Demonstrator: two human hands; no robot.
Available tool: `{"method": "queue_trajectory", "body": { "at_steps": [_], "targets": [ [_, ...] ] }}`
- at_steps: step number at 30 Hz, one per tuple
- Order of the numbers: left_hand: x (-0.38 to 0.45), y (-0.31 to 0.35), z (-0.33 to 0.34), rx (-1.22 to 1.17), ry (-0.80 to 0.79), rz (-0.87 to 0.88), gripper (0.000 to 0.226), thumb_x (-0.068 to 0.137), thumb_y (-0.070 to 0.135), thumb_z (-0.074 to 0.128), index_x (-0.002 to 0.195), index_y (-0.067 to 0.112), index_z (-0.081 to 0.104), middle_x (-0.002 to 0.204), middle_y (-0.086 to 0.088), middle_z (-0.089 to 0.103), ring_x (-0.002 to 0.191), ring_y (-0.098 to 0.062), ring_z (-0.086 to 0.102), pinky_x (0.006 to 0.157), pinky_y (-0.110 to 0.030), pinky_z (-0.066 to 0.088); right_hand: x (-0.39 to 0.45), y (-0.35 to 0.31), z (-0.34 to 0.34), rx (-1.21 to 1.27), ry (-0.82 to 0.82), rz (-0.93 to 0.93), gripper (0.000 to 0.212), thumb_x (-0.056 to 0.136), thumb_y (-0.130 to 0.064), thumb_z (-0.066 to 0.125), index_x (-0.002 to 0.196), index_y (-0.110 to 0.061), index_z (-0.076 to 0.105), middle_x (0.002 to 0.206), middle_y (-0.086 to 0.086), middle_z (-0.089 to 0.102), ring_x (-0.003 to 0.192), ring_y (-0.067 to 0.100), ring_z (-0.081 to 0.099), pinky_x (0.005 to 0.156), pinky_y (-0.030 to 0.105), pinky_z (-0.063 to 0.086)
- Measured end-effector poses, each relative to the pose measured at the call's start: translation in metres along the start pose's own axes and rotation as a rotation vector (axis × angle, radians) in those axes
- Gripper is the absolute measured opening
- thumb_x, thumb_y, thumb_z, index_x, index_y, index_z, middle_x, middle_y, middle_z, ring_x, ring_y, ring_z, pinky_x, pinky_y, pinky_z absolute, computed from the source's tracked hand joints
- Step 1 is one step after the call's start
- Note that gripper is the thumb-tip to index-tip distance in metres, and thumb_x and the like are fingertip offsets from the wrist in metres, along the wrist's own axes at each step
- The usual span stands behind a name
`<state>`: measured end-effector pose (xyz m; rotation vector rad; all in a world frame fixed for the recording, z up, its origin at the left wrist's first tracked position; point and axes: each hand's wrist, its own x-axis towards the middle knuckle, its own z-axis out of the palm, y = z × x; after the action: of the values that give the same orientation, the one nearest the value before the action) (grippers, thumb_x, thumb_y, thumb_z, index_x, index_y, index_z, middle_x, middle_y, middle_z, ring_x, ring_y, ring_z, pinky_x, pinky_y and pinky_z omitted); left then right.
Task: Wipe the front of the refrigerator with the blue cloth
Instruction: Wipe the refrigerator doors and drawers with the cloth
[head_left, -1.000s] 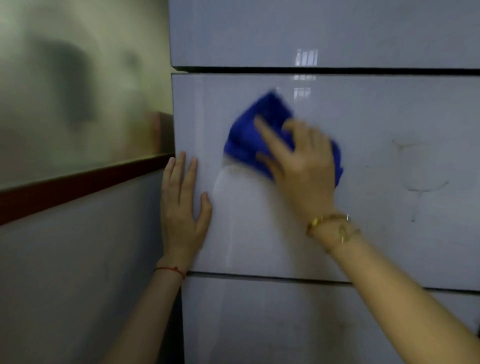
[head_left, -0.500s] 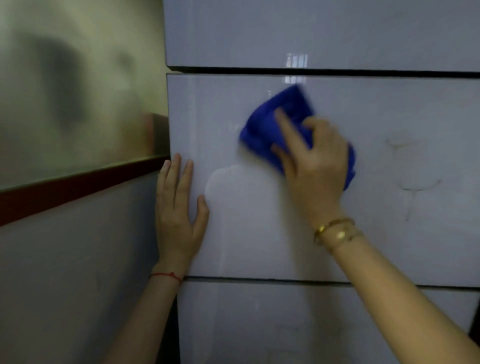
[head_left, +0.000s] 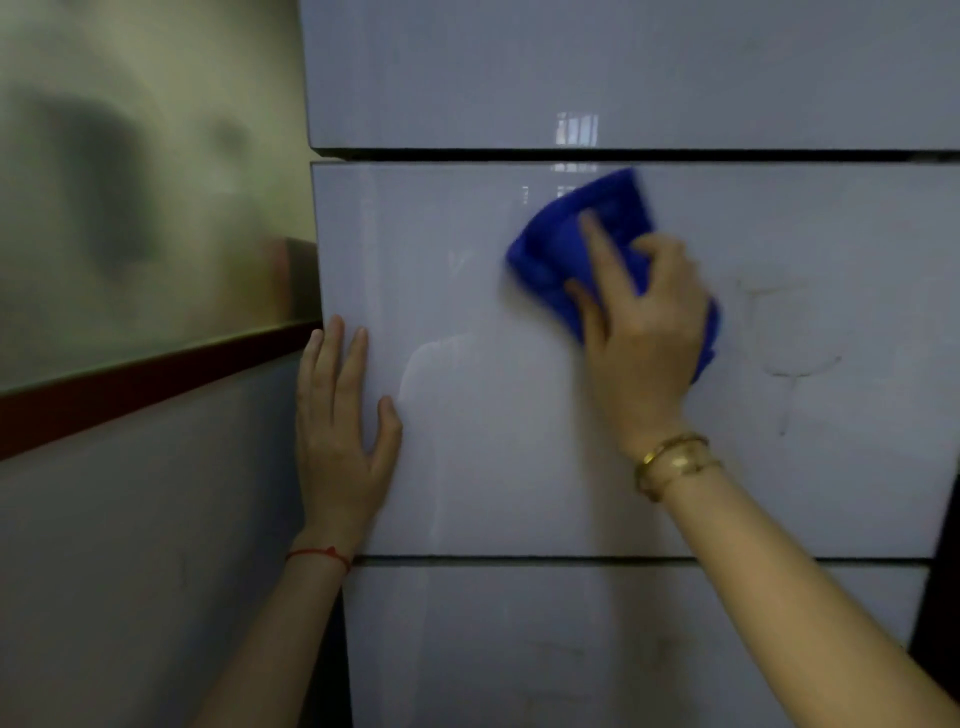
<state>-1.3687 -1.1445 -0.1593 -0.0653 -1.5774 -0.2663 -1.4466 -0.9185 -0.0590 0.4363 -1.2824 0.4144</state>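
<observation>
The refrigerator (head_left: 519, 441) fills the view with glossy pale grey door panels split by dark horizontal gaps. My right hand (head_left: 644, 332) presses the bunched blue cloth (head_left: 571, 239) flat against the upper middle of the centre panel, fingers spread over it. Part of the cloth is hidden under my palm. My left hand (head_left: 343, 421) lies flat and open on the panel's left edge, holding nothing. A faint grey stain (head_left: 789, 353) marks the panel to the right of the cloth.
A wall (head_left: 130, 545) runs along the left of the refrigerator, with a dark red band (head_left: 130, 395) and a blurry greenish surface above it. A dark gap (head_left: 940, 597) shows at the lower right edge.
My right hand has slid the blue cloth to the right and slightly up across the centre panel. My left hand has stayed flat at the left edge.
</observation>
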Motion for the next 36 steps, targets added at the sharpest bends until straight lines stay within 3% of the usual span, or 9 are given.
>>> {"method": "queue_trajectory", "body": {
  "at_steps": [6, 9, 13, 15, 21, 24, 29, 33, 36],
  "targets": [
    [0.0, 0.0, -0.002, 0.022, -0.012, 0.004, 0.055, 0.098, 0.017, 0.046, 0.15, 0.002, 0.035, 0.161, -0.011, 0.026, 0.152, -0.028, 0.021, 0.127, -0.032, 0.016, -0.138, 0.006, -0.044, 0.056, -0.223, -0.508, 0.063, 0.086, -0.002, 0.065, 0.141, -0.027, 0.046, 0.109, 0.009, 0.049, 0.07, 0.027, 0.052, 0.066, 0.041, 0.047],
    [0.0, 0.003, -0.002, 0.03, -0.019, -0.009, 0.055, 0.097, 0.014, 0.048, 0.149, 0.002, 0.036, 0.161, -0.012, 0.027, 0.152, -0.029, 0.021, 0.127, -0.031, 0.015, -0.117, 0.049, -0.049, -0.007, -0.2, -0.323, 0.067, 0.088, -0.004, 0.063, 0.144, -0.031, 0.04, 0.108, 0.012, 0.048, 0.078, 0.031, 0.054, 0.074, 0.044, 0.043],
    [-0.002, 0.014, 0.002, 0.027, 0.013, -0.063, 0.055, 0.098, 0.015, 0.048, 0.149, 0.001, 0.035, 0.161, -0.014, 0.026, 0.153, -0.029, 0.019, 0.127, -0.033, 0.015, -0.014, 0.055, -0.02, 0.005, -0.012, 0.164, 0.037, 0.096, -0.026, 0.055, 0.133, -0.025, 0.055, 0.107, 0.017, 0.055, 0.091, 0.03, 0.052, 0.078, 0.039, 0.044],
    [-0.002, 0.02, 0.005, 0.011, 0.029, -0.101, 0.056, 0.098, 0.016, 0.049, 0.15, 0.001, 0.034, 0.162, -0.014, 0.025, 0.153, -0.028, 0.018, 0.127, -0.034, 0.015, 0.006, 0.034, -0.009, -0.022, 0.021, 0.179, 0.036, 0.097, -0.03, 0.053, 0.132, -0.025, 0.057, 0.108, 0.016, 0.058, 0.091, 0.029, 0.055, 0.077, 0.038, 0.046],
    [-0.004, 0.024, 0.007, 0.013, 0.039, -0.129, 0.059, 0.098, 0.021, 0.049, 0.151, 0.002, 0.033, 0.163, -0.014, 0.023, 0.154, -0.027, 0.015, 0.127, -0.029, 0.014, -0.122, 0.012, -0.036, -0.044, -0.149, -0.25, 0.058, 0.091, -0.007, 0.061, 0.141, -0.032, 0.045, 0.111, 0.008, 0.048, 0.075, 0.029, 0.055, 0.079, 0.042, 0.047],
    [-0.004, 0.023, 0.007, 0.005, 0.03, -0.125, 0.059, 0.098, 0.021, 0.05, 0.151, 0.001, 0.031, 0.163, -0.014, 0.022, 0.154, -0.028, 0.015, 0.127, -0.029, 0.012, -0.136, 0.062, -0.057, -0.029, -0.17, -0.032, 0.065, 0.088, -0.008, 0.065, 0.143, -0.032, 0.04, 0.111, 0.011, 0.047, 0.085, 0.031, 0.051, 0.081, 0.044, 0.046],
    [-0.006, 0.023, 0.009, 0.017, 0.051, -0.131, 0.059, 0.098, 0.019, 0.051, 0.151, 0.001, 0.032, 0.163, -0.014, 0.023, 0.154, -0.028, 0.015, 0.127, -0.029, 0.014, -0.046, 0.091, -0.04, -0.032, 0.047, 0.433, 0.037, 0.101, -0.033, 0.049, 0.136, -0.022, 0.053, 0.107, 0.019, 0.053, 0.096, 0.03, 0.05, 0.085, 0.039, 0.045],
    [-0.005, 0.021, 0.01, 0.027, 0.054, -0.125, 0.06, 0.097, 0.019, 0.051, 0.151, 0.002, 0.031, 0.163, -0.013, 0.023, 0.154, -0.026, 0.015, 0.127, -0.03, 0.014, -0.065, 0.05, -0.031, -0.038, -0.073, 0.09, 0.039, 0.099, -0.031, 0.053, 0.137, -0.023, 0.052, 0.112, 0.014, 0.053, 0.094, 0.03, 0.054, 0.084, 0.041, 0.046],
    [-0.006, 0.022, 0.009, 0.025, 0.054, -0.123, 0.061, 0.097, 0.02, 0.051, 0.152, 0.003, 0.031, 0.163, -0.013, 0.022, 0.154, -0.025, 0.014, 0.127, -0.033, 0.016, -0.137, 0.046, -0.049, -0.069, -0.223, -0.176, 0.067, 0.084, -0.011, 0.072, 0.142, -0.029, 0.043, 0.112, 0.01, 0.048, 0.082, 0.031, 0.053, 0.088, 0.044, 0.046]
  ]
}}
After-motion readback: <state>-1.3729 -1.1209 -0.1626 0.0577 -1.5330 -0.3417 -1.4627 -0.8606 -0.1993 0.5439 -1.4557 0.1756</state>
